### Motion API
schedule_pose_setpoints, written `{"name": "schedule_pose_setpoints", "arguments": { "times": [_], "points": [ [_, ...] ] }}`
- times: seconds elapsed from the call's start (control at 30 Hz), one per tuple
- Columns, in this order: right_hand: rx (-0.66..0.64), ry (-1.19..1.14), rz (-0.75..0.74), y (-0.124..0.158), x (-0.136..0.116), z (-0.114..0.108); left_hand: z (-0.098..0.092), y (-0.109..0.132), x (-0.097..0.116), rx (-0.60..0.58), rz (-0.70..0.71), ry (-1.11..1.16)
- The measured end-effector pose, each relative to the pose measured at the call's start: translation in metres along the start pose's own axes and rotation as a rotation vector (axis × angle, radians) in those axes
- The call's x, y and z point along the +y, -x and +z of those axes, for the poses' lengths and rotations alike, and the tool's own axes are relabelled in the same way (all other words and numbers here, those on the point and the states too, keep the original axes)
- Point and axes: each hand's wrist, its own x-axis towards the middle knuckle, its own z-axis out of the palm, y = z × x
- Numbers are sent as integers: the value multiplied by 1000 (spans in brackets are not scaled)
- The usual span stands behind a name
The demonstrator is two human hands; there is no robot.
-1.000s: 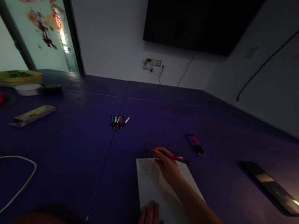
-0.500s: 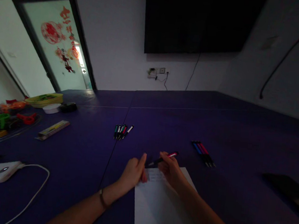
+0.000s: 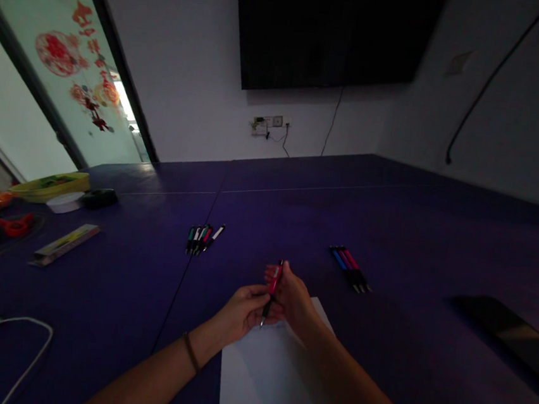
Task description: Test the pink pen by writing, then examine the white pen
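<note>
A pink and black pen [image 3: 274, 283] is held tilted, tip down, above the top edge of a white sheet of paper [image 3: 266, 379]. My left hand [image 3: 243, 310] pinches the dark lower part of the pen between thumb and fingers. Close on the other side, my right hand [image 3: 294, 300] has its fingers stretched behind the pen and its thumb up beside the pen's top end. Whether the right fingers touch the pen is hard to tell. The upper part of the sheet is hidden behind both hands.
On the purple table [image 3: 267, 221] lie several pens [image 3: 203, 239] at centre left and three more pens [image 3: 350, 268] at right. A dark phone [image 3: 509, 333] is far right. A long box [image 3: 68, 244], a yellow basket [image 3: 51, 187] and a white charger with cable [image 3: 24, 319] are left.
The pen went from my right hand's grip into my left hand's pinch and turned more upright. My right hand opened. The view shifted slightly to the right.
</note>
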Motion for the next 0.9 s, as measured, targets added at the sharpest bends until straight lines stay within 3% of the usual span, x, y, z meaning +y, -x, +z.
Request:
{"name": "schedule_pose_setpoints", "arguments": {
  "times": [0.1,0.2,0.63,0.9],
  "points": [
    [-117,-245,84,-2,-9,-4,-2,2,3,-4,-45,32],
    [-188,-324,100,-4,-12,-10,-1,3,5,-22,-56,65],
    [-71,-286,127,-3,-11,-14,-2,3,5,-108,-99,68],
    [-81,-259,105,-6,-8,-17,-7,2,5,-131,-117,125]
  ]
}}
